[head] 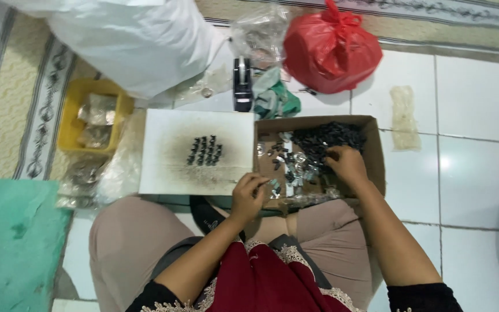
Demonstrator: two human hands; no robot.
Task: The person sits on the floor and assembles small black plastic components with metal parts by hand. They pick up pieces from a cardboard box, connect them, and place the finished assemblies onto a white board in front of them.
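I sit on the floor with a white board (168, 167) and a shallow cardboard box (376, 150) in front of my knees. Several small black parts (204, 151) stand in rows on the smudged middle of the board. The box holds a heap of black parts (327, 138) and loose shiny metal clips (293, 164). My left hand (248, 197) is at the box's near left corner, fingers pinched on a small metal piece (274, 186). My right hand (347, 166) reaches into the box, fingertips down among the black parts.
A red plastic bag (330, 49), a clear bag (261, 32), a black tape dispenser (242, 84) and green cloth (275, 98) lie beyond the box. A large white sack (134, 40) and a yellow tray (73, 121) sit at left. A teal mat (12, 242) lies near left.
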